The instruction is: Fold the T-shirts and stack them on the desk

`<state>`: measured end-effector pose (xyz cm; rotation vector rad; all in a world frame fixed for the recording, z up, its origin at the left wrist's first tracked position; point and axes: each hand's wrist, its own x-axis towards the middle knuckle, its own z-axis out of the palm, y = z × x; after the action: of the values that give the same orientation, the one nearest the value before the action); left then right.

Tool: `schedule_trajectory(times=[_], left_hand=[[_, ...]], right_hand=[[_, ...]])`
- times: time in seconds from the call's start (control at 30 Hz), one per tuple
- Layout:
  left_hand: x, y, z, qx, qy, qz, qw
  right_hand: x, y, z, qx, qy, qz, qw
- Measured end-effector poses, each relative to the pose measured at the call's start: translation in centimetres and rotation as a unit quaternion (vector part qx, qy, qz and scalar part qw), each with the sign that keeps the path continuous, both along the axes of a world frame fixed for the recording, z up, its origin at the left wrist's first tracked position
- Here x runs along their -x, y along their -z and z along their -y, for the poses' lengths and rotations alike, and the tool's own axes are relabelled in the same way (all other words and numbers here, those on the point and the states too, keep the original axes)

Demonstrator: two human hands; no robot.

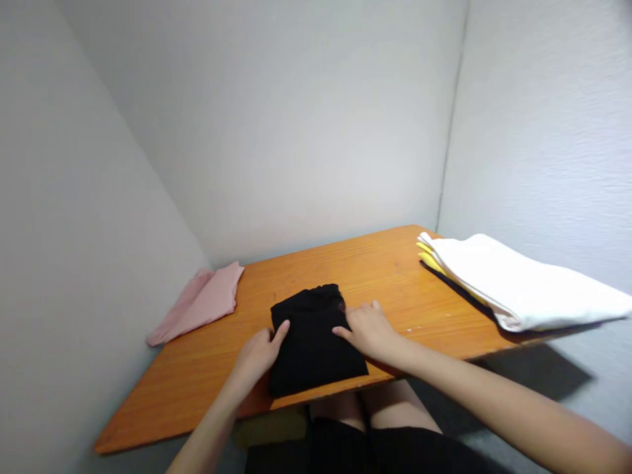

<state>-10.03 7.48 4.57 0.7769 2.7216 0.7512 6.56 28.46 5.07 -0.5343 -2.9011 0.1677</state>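
A black garment (pixel 313 345), folded into a compact, roughly square bundle, lies on the wooden table near its front edge. A gathered edge shows at its far end, and a small reddish mark sits by its far right corner. My left hand (pixel 259 355) holds the bundle's left side, thumb on top and fingers mostly hidden along the edge. On the opposite side my right hand (pixel 370 329) grips the right edge, its thumb pressed on the upper face and its other fingers curled.
The orange-brown table (pixel 340 260) stands against pale walls. A folded pink garment (pixel 205 303) lies at the left by the wall. At the right rests a stack with white cloth (pixel 513 280) on top, yellow cloth (pixel 432 262) and black cloth below, overhanging the front edge.
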Motion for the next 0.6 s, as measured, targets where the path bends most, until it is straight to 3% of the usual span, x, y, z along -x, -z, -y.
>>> schedule_trajectory(times=[0.1,0.2,0.27,0.37,0.47,0.53,0.6], left_hand=[[0.6,1.0,-2.9,-0.146,0.023,0.088,0.985],[-0.9,0.1,-6.3,-0.235,0.013,0.172,0.957],[-3.0,-2.0,-8.9,-0.248,0.021,0.192,0.949],[-7.1,-6.2,-13.6,-0.309,0.087,0.15,0.935],[-11.4,-10.0,-19.3,-0.401,0.161,0.133,0.892],[-14.4,-11.4,-23.3,-0.433,0.193,0.188,0.86],[-17.3,-11.5,-27.1,-0.434,0.199,0.278,0.834]], right_hand=[[-0.4,-0.5,-0.8,0.073,-0.015,-0.016,0.997],[-1.9,-1.5,-3.4,0.125,-0.011,-0.055,0.991],[-3.8,-3.1,-6.0,0.127,0.001,-0.097,0.987],[-7.8,-6.6,-10.6,0.111,0.027,-0.188,0.975],[-12.5,-10.7,-15.8,0.079,0.064,-0.282,0.954],[-15.6,-12.7,-19.2,0.046,0.114,-0.31,0.943],[-18.4,-13.3,-22.5,0.02,0.175,-0.311,0.934]])
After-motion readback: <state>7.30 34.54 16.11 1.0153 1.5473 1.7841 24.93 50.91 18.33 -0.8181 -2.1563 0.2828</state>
